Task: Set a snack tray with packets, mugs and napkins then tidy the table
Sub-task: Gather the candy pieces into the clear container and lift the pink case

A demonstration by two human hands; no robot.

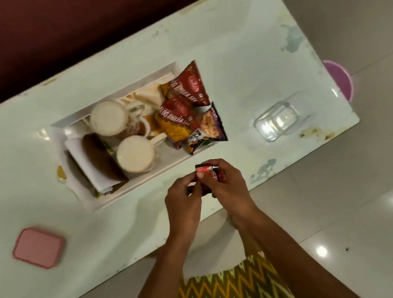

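Observation:
A white tray (145, 177) stands on the table. It holds two cream mugs (109, 117) (135, 153), folded white napkins (89, 164) under a dark brown piece at its left end, and several snack packets (186, 94) at its right end. Just in front of the tray, above the table's near edge, my left hand (183, 200) and my right hand (228, 186) together pinch a small red and black wrapper (206, 172). The wrapper is mostly hidden by my fingers.
A pink lid (39, 248) lies on the table (242, 60) at the near left. A clear plastic container (276, 120) sits at the right end. A pink stool (341, 79) shows past the table's right edge. Tiled floor lies on the right.

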